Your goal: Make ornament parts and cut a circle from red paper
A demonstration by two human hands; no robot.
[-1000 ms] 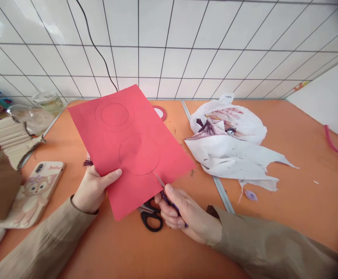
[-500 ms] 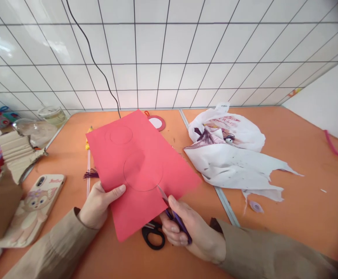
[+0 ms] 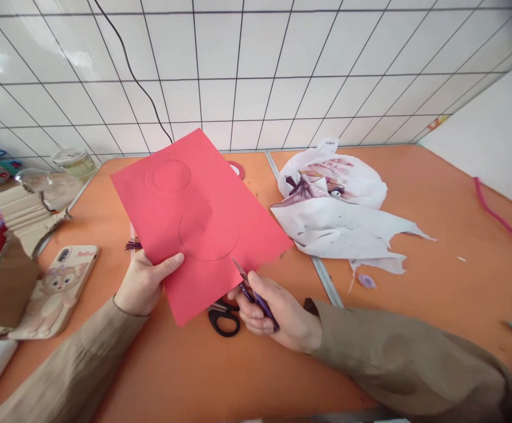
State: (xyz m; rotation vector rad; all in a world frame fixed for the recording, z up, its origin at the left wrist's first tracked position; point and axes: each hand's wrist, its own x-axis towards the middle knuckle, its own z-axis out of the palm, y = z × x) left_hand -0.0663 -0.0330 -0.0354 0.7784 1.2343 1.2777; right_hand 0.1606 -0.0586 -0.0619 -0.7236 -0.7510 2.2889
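Observation:
A red sheet of paper [image 3: 211,194] is held up at a tilt above the orange table, with circles drawn on it in thin dark line. My left hand [image 3: 143,282] pinches its lower left edge, thumb on top and fingers hidden beneath. In my right hand [image 3: 273,311] are purple-handled scissors [image 3: 265,309], fingers wrapped round the handles. Their blade lies at a cut in the paper's lower right edge, its tip close to the larger circle. Under the paper, a second pair of scissors with black handles [image 3: 224,320] lies on the table, its blades mostly hidden.
On the right lies a white plastic bag [image 3: 352,182] with torn white sheeting [image 3: 339,229]. A phone in a cartoon case [image 3: 59,294] and a cardboard box [image 3: 6,288] with coloured items are on the left. A tiled wall [image 3: 220,53] closes off the back.
The view has tilted down, so everything sits higher in the picture. Both hands keep their hold on the paper and the purple-handled scissors, whose blade remains at the cut near the larger circle.

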